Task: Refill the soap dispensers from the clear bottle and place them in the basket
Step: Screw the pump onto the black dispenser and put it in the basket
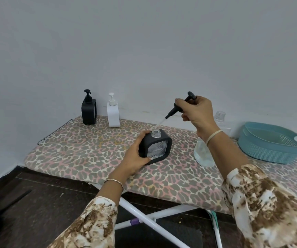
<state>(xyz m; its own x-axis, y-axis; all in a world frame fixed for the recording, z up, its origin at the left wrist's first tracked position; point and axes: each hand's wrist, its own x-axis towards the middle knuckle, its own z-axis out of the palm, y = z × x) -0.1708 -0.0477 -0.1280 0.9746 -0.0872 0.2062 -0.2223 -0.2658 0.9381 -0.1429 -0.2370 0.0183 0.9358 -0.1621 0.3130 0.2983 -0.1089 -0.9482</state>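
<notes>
We hold the black-framed dispenser (pixel 155 146) on the ironing board (pixel 83 154) with our left hand (pixel 135 158), fingers wrapped around its left side; it leans toward 2 o'clock, open neck uppermost. Our right hand (pixel 196 111) pinches the black pump head (pixel 181 104) clear of the neck, at 1 o'clock from it, with the thin dip tube (pixel 159 123) pointing down toward the opening but outside it.

The clear bottle (pixel 205 153) stands at 3 o'clock of the dispenser, uncapped, largely hidden behind our right wrist. The teal basket (pixel 273 144) sits further along at 3 o'clock, with nothing visible inside. A black dispenser (pixel 89 111) and a white dispenser (pixel 113 113) stand at 10–11 o'clock, pumps on.

Risks, as we judge them:
- The dip tube may drip residue onto the fabric cover.
- Our right forearm passes just over the open bottle; a careless sweep could knock it over and spill it.
- The tilted dispenser on padded fabric could slip if our grip loosens.
- The narrow neck invites overflow when pouring.
</notes>
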